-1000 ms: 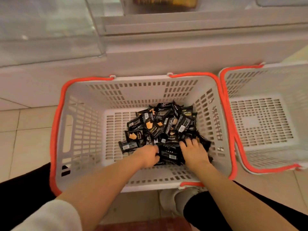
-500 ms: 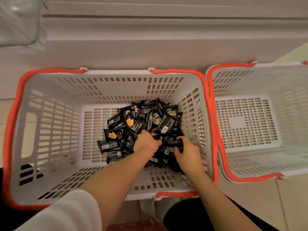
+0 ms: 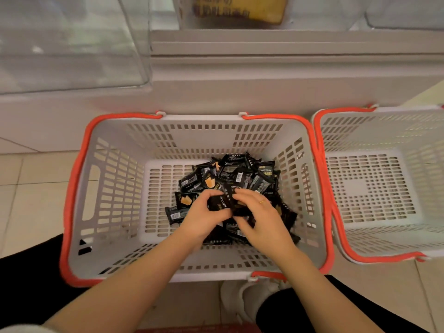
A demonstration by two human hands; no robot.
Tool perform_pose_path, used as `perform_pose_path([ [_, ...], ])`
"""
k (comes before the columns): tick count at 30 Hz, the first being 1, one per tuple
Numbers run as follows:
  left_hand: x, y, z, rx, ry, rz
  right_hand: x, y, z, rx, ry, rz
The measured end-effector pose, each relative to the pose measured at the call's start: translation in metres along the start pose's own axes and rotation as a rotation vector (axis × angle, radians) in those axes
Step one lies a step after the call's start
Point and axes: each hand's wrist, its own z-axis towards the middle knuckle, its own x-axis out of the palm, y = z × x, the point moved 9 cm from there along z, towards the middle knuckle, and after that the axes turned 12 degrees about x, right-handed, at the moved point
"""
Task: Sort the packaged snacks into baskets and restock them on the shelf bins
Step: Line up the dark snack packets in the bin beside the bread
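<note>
A white basket [image 3: 115, 200] with orange handles sits on the floor in front of me. Its right half holds a pile of several black snack packets [image 3: 242, 174] with orange and white print. My left hand [image 3: 204, 217] and my right hand [image 3: 262, 217] are both inside the basket, fingers curled around a bunch of the black packets [image 3: 224, 203] gathered between them. The packets under my palms are hidden.
A second white basket [image 3: 374, 188] with orange handles stands empty to the right, touching the first. Behind both runs a white shelf base, with a clear bin [image 3: 69, 42] at upper left and a bin holding a yellow package [image 3: 237, 8] at the top. My legs and shoe [image 3: 242, 301] are below.
My hands have closed together and gathered packets from the near side of the pile, lifting a bunch slightly. The camera has tilted up, so the shelf bins show again.
</note>
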Motion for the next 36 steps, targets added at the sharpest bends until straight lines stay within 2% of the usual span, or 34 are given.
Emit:
perform_pose_path([
  [5,-0.011,0.005,-0.018,-0.068,-0.086,-0.413,0.008,0.018,-0.014,-0.001,0.018,0.067],
  [8,-0.012,0.003,-0.026,-0.101,-0.048,-0.572,0.016,0.02,-0.023,0.07,0.045,0.117],
  [10,-0.01,0.001,-0.029,-0.105,-0.006,-0.55,0.019,0.023,-0.028,0.064,0.038,0.114],
  [13,-0.012,-0.002,-0.029,-0.055,-0.004,-0.379,0.017,0.026,-0.031,0.077,-0.039,0.202],
  [16,-0.013,-0.004,-0.028,-0.003,-0.005,-0.154,0.011,0.011,-0.029,0.264,-0.152,0.421],
  [19,-0.007,0.0,-0.032,0.01,0.013,-0.1,0.018,-0.008,-0.028,0.489,-0.209,0.532],
  [22,-0.001,0.005,-0.035,0.01,0.0,-0.134,0.042,-0.024,-0.033,0.718,-0.139,0.863],
  [24,-0.005,0.009,-0.033,-0.008,-0.059,-0.117,0.054,-0.023,-0.033,0.715,-0.09,0.96],
  [29,-0.023,0.022,-0.03,-0.107,-0.251,-0.122,0.049,-0.03,-0.029,0.619,-0.173,0.647],
  [31,-0.036,0.03,-0.031,-0.166,-0.335,-0.123,0.051,-0.036,-0.023,0.623,-0.149,0.536],
  [34,-0.059,0.036,-0.028,-0.235,-0.402,-0.137,0.065,-0.037,-0.005,0.537,0.042,0.201],
  [36,-0.075,0.034,-0.024,-0.22,-0.397,-0.133,0.077,-0.031,0.008,0.419,0.183,-0.048],
])
